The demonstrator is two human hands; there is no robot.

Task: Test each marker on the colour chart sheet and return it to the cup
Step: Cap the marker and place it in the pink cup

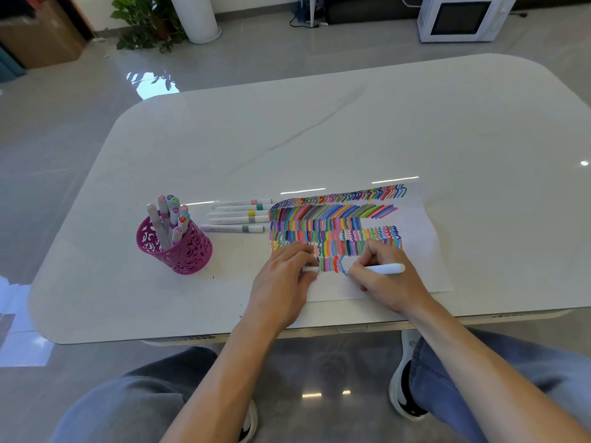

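Bright, even daylight around me, white glare streaks on my glossy table [319, 129], wide-angle bending at the edges.

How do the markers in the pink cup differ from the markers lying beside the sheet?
The markers in the pink cup stand on end, leaning, bunched together; the markers on the table lie flat, side by side in a row. The cup markers show coloured end caps upward; the table markers show coloured bands near one end. Both groups have pale barrels and are untouched by either hand.
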